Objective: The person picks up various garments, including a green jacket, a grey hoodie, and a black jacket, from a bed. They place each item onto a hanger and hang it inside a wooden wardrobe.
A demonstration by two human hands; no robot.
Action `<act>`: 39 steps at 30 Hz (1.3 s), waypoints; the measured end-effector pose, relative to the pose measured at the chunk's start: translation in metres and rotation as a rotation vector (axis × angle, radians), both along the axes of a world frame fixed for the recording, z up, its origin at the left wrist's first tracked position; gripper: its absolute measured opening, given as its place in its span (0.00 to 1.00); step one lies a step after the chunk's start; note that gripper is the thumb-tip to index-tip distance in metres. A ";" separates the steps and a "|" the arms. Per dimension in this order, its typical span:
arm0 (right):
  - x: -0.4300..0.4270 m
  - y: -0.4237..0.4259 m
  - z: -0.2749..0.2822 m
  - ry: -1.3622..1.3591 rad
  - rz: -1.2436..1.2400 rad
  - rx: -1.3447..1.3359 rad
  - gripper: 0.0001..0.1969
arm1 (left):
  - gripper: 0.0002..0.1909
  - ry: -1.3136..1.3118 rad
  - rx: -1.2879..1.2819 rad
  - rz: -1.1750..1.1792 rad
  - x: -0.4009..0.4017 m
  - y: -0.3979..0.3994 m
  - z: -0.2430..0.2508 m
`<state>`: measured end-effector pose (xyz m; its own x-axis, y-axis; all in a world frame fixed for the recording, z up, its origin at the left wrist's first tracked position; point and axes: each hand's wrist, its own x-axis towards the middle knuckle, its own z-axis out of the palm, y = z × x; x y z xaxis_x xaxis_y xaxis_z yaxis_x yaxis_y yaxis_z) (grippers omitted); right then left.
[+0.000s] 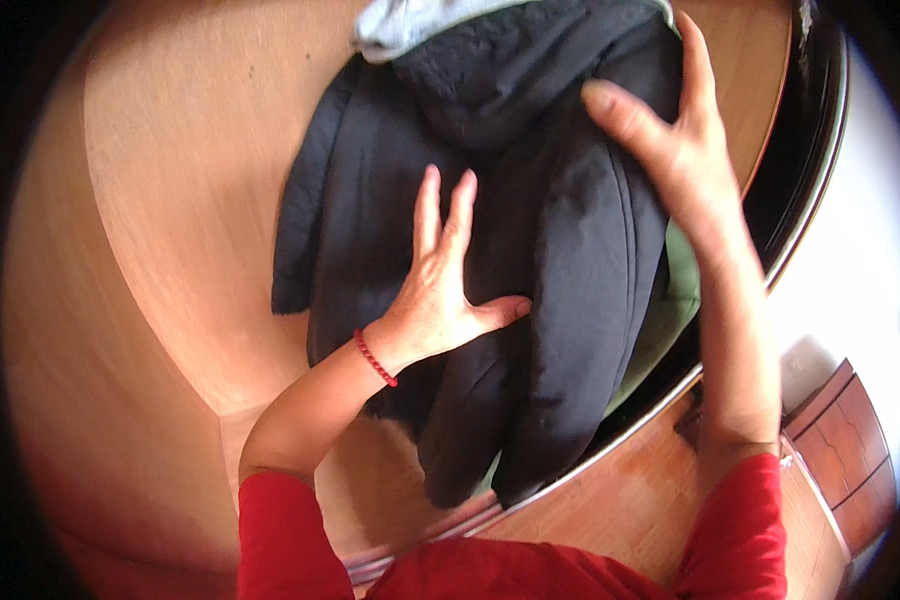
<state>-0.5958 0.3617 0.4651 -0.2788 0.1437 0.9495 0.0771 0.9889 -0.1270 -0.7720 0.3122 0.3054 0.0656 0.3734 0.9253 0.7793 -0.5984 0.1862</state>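
A dark hooded jacket (585, 300) spreads out before me, its hood (480, 82) towards the top of the view and a long sleeve running down its right side. Over the middle of the jacket is my left hand (442, 289), fingers spread and nothing held, with a red bead bracelet (375, 358) at the wrist. My right hand (675, 142) is at the jacket's upper right edge, thumb and forefinger wide apart; its other fingers are hidden. Pale grey cloth (420, 26) shows above the hood. Part of a green cloth item (679, 270) shows beneath the jacket on the right.
Wood panels (180, 187) enclose the jacket on the left and behind, like a wardrobe's inside. A metal-edged track (645, 424) curves past at right and below. Beyond it are wood flooring (607, 495) and a brown wooden cabinet (844, 450) by a white wall (847, 262).
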 end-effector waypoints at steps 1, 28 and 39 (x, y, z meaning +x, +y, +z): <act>0.002 0.007 -0.024 0.033 -0.045 0.114 0.49 | 0.56 -0.051 -0.115 0.016 0.004 0.007 -0.020; 0.252 -0.086 -0.456 -1.159 -0.056 -0.904 0.15 | 0.25 0.115 -1.390 0.627 -0.013 -0.061 -0.394; 0.425 -0.195 -0.564 -0.896 -0.374 -1.568 0.16 | 0.12 0.286 -2.092 -0.711 0.251 -0.079 -0.496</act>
